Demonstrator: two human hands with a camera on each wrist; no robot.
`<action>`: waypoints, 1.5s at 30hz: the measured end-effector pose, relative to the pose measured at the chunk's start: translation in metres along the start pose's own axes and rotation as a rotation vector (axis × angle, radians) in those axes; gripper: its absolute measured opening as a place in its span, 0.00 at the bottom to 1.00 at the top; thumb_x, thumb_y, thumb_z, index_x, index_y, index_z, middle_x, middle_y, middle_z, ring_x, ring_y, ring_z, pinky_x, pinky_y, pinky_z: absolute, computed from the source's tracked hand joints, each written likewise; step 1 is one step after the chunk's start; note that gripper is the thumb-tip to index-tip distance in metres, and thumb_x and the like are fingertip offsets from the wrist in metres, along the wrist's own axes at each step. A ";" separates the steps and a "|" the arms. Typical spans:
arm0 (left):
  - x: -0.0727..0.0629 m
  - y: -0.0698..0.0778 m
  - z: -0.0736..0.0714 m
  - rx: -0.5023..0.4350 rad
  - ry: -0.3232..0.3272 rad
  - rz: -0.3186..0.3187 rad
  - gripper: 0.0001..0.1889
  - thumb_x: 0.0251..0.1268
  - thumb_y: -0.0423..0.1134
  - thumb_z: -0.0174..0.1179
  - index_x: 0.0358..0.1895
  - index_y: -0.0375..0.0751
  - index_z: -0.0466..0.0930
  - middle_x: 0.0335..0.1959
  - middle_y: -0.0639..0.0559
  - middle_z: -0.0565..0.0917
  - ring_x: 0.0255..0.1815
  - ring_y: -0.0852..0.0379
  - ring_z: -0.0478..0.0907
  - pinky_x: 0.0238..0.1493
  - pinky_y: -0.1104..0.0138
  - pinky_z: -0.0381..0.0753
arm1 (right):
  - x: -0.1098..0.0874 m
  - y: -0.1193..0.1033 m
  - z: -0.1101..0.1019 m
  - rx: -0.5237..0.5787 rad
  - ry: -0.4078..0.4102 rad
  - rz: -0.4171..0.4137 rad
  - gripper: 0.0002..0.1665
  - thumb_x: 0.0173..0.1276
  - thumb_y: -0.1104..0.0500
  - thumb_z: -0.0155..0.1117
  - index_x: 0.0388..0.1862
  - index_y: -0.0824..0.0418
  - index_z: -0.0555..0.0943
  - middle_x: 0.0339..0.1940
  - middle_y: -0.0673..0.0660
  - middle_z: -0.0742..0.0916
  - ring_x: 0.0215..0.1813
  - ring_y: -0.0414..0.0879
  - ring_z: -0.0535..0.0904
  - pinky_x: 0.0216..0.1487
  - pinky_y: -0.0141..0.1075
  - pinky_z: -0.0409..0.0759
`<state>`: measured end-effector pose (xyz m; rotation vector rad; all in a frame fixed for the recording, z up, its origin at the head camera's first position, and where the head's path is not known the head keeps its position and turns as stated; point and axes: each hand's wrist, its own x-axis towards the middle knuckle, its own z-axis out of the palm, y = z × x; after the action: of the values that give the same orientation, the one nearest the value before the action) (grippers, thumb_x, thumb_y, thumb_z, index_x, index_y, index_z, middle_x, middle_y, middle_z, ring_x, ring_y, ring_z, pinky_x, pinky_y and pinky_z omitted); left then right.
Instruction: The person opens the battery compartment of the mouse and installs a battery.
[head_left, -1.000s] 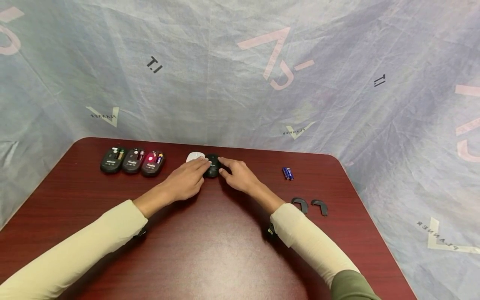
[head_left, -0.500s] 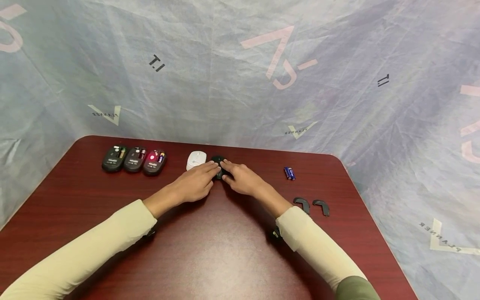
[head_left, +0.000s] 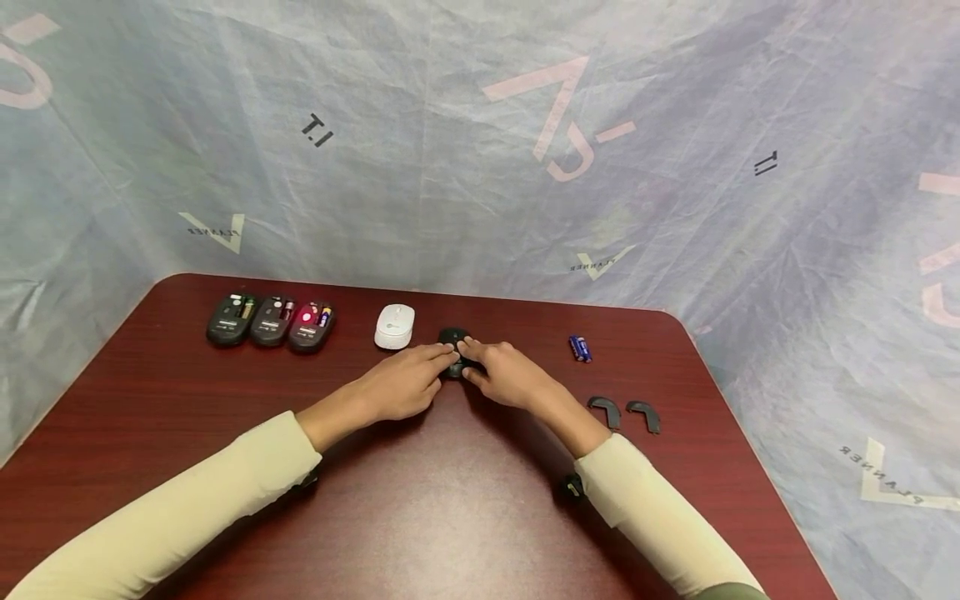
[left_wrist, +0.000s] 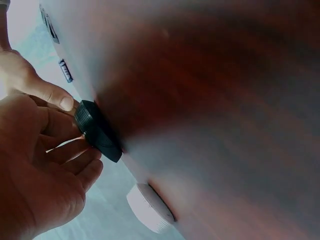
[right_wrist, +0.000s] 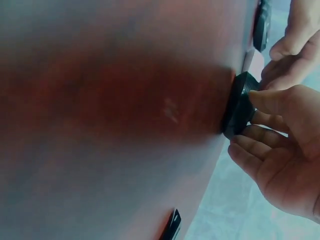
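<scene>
A black computer mouse (head_left: 453,336) sits top side up on the dark red table, partly covered by both hands. My left hand (head_left: 405,382) lays its fairly straight fingers on the mouse's left side and top. From the right, my right hand (head_left: 513,377) holds the mouse; the right wrist view shows its thumb (right_wrist: 267,101) at the near end and its fingers along the side. A white mouse (head_left: 394,326) stands apart to the left, beyond the left hand.
Several things lie around: three dark mice (head_left: 270,322) upside down with battery bays uncovered at far left, one glowing red; blue batteries (head_left: 580,348) at right; two curved black covers (head_left: 643,416) nearer. A printed grey cloth (head_left: 420,167) hangs behind the table.
Both hands have moved right and nearer with the black mouse, sliding it away from the white mouse. The white mouse, partly hidden before, now shows fully.
</scene>
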<state>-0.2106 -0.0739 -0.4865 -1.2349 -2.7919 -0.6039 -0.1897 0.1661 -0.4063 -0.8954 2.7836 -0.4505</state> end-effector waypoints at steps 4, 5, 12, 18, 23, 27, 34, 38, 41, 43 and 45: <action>-0.001 -0.002 0.010 0.013 -0.014 0.007 0.30 0.85 0.40 0.55 0.85 0.36 0.72 0.85 0.37 0.75 0.83 0.36 0.76 0.85 0.42 0.77 | -0.011 0.001 0.003 0.013 -0.002 -0.003 0.34 0.90 0.57 0.64 0.87 0.66 0.70 0.87 0.68 0.73 0.88 0.61 0.72 0.86 0.54 0.77; -0.003 0.005 0.005 0.018 -0.035 -0.001 0.30 0.86 0.40 0.55 0.85 0.35 0.72 0.86 0.37 0.74 0.84 0.35 0.75 0.85 0.41 0.76 | -0.013 0.001 0.004 0.018 0.000 -0.003 0.34 0.89 0.57 0.64 0.87 0.65 0.70 0.87 0.68 0.73 0.88 0.60 0.72 0.86 0.54 0.77; -0.017 0.043 -0.022 -0.025 -0.038 0.017 0.28 0.83 0.34 0.58 0.80 0.29 0.76 0.81 0.32 0.78 0.80 0.31 0.77 0.83 0.39 0.77 | -0.031 -0.002 0.006 -0.001 0.008 -0.027 0.35 0.88 0.56 0.66 0.86 0.67 0.70 0.86 0.69 0.73 0.86 0.60 0.74 0.84 0.54 0.79; -0.028 0.072 -0.042 -0.010 -0.068 0.003 0.26 0.82 0.31 0.60 0.79 0.30 0.78 0.80 0.33 0.79 0.80 0.34 0.78 0.83 0.41 0.78 | -0.046 -0.009 0.008 -0.005 0.011 -0.049 0.36 0.87 0.54 0.67 0.86 0.68 0.71 0.85 0.70 0.74 0.85 0.61 0.75 0.82 0.55 0.81; -0.034 0.076 -0.041 -0.008 -0.068 0.005 0.26 0.83 0.31 0.60 0.80 0.31 0.77 0.80 0.35 0.80 0.81 0.36 0.78 0.84 0.42 0.77 | -0.054 -0.013 0.010 0.009 0.007 -0.043 0.36 0.87 0.53 0.67 0.86 0.67 0.71 0.86 0.69 0.74 0.85 0.61 0.76 0.82 0.58 0.80; -0.035 0.077 -0.040 -0.070 -0.037 -0.015 0.25 0.82 0.29 0.59 0.77 0.31 0.80 0.79 0.35 0.81 0.80 0.36 0.79 0.84 0.41 0.78 | -0.058 -0.013 0.011 0.062 0.020 -0.032 0.36 0.87 0.53 0.67 0.86 0.66 0.71 0.86 0.69 0.74 0.84 0.63 0.76 0.82 0.59 0.81; -0.032 0.071 -0.039 -0.256 0.094 -0.183 0.27 0.78 0.33 0.65 0.77 0.38 0.80 0.68 0.40 0.85 0.65 0.44 0.83 0.71 0.47 0.87 | -0.057 -0.006 0.011 0.135 0.111 0.046 0.40 0.81 0.52 0.77 0.86 0.59 0.75 0.73 0.67 0.86 0.68 0.59 0.88 0.66 0.53 0.91; -0.027 0.068 -0.042 -0.287 0.062 -0.266 0.33 0.74 0.38 0.72 0.80 0.41 0.76 0.57 0.43 0.87 0.55 0.49 0.83 0.60 0.50 0.87 | -0.053 -0.003 0.009 0.163 0.095 0.067 0.43 0.77 0.52 0.81 0.85 0.59 0.76 0.56 0.61 0.88 0.51 0.50 0.86 0.50 0.43 0.88; -0.021 0.065 -0.043 -0.317 0.010 -0.277 0.35 0.72 0.37 0.74 0.80 0.39 0.75 0.54 0.43 0.89 0.55 0.49 0.85 0.61 0.51 0.88 | -0.050 -0.002 0.008 0.201 0.063 0.070 0.43 0.77 0.53 0.81 0.85 0.61 0.76 0.55 0.60 0.89 0.54 0.49 0.87 0.53 0.40 0.89; -0.017 0.062 -0.043 -0.350 -0.016 -0.275 0.36 0.70 0.36 0.76 0.79 0.37 0.75 0.52 0.43 0.90 0.54 0.50 0.86 0.61 0.52 0.89 | -0.047 -0.002 0.008 0.216 0.048 0.070 0.42 0.76 0.54 0.81 0.84 0.62 0.76 0.57 0.60 0.90 0.56 0.49 0.88 0.55 0.41 0.90; -0.014 0.055 -0.036 -0.358 -0.015 -0.267 0.36 0.67 0.36 0.78 0.77 0.35 0.76 0.49 0.44 0.90 0.50 0.52 0.86 0.56 0.55 0.90 | -0.045 -0.002 0.009 0.224 0.043 0.069 0.42 0.76 0.55 0.81 0.83 0.63 0.77 0.57 0.60 0.90 0.56 0.50 0.88 0.56 0.42 0.90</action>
<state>-0.1666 -0.0633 -0.4372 -0.9074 -2.9753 -1.1583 -0.1500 0.1890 -0.4104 -0.7457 2.7214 -0.7608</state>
